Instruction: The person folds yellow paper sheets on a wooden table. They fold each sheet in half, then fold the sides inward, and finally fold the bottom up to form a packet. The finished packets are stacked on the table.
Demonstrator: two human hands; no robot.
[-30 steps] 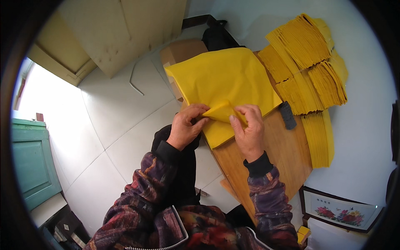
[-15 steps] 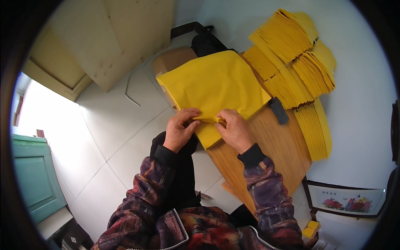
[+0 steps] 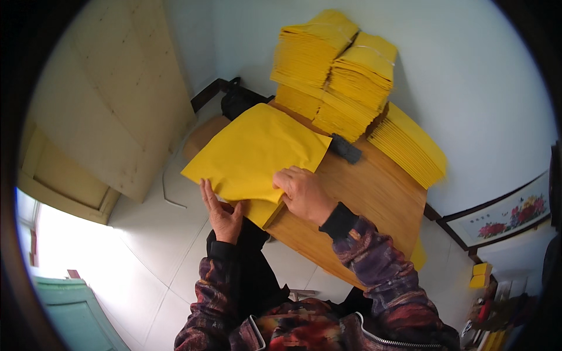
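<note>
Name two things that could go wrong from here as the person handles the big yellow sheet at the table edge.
1. The yellow sheet overhangs the wooden table; held only by the right hand on top and the left hand beneath, it might slip or crease.
2. The tall yellow paper stacks lean unevenly and may topple if the table is jolted.

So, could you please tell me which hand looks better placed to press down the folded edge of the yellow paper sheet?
Probably the right hand: it lies flat on top of the large yellow paper sheet at its near fold, over the wooden table. The left hand sits palm-up at the overhanging edge.
</note>
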